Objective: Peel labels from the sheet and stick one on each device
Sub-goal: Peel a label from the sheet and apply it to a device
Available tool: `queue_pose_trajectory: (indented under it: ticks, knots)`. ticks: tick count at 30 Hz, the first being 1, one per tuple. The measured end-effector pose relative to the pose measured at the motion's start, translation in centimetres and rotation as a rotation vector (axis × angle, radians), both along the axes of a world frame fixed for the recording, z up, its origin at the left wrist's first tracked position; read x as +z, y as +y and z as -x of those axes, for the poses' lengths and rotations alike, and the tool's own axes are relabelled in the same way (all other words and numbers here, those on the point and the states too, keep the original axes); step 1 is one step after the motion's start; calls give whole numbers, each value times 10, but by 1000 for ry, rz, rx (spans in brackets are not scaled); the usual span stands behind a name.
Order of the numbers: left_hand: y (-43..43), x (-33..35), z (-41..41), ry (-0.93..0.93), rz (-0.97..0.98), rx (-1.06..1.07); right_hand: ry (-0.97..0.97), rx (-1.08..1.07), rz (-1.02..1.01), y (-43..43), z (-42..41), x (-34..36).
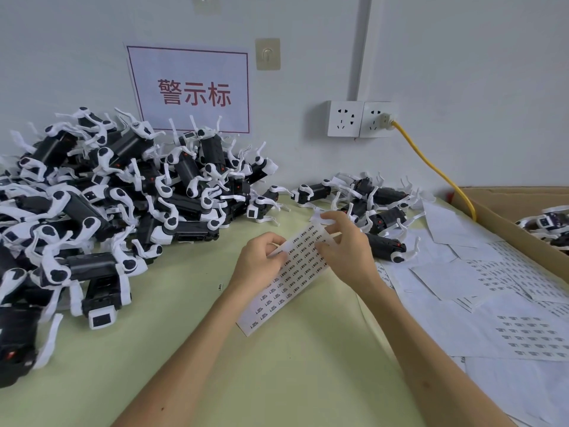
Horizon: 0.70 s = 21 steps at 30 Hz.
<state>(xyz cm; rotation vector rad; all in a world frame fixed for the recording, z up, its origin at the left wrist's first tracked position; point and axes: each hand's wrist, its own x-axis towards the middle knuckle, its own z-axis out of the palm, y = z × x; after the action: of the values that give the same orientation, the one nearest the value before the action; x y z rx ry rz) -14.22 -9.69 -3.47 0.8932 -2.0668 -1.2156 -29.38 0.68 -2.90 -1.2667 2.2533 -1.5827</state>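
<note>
Meanwhile, we hold the sheet (286,282) above the table (292,380), between two groups of devices. Our left hand (258,263) grips the sheet's left edge with curled fingers. Our right hand (345,248) pinches its upper part and seems to be picking at a label; whether one has lifted we cannot tell. Most rows carry labels, and only a strip near the top looks bare. We judge the task far from done: a large pile (107,195) lies at left and a few devices (381,211) lie just behind the hands. Spent sheets (492,288) beside a box (517,197) suggest that some share is finished.
</note>
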Motion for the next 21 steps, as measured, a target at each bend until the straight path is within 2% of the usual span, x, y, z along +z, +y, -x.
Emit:
queue_pose_trajectory:
  ticks: [4, 12, 17, 21]
  knots:
    - [0, 3, -3, 59, -105, -70, 21, -11, 51, 1, -3, 2]
    - [-1, 3, -3, 108, -182, -114, 415, -113, 121, -1, -10, -3]
    - [-2, 6, -3, 175, -342, -172, 463, -166, 122, -1, -14, -3]
    - [-1, 9, -3, 203, -409, -228, 462, -125, 123, 0, -16, -1]
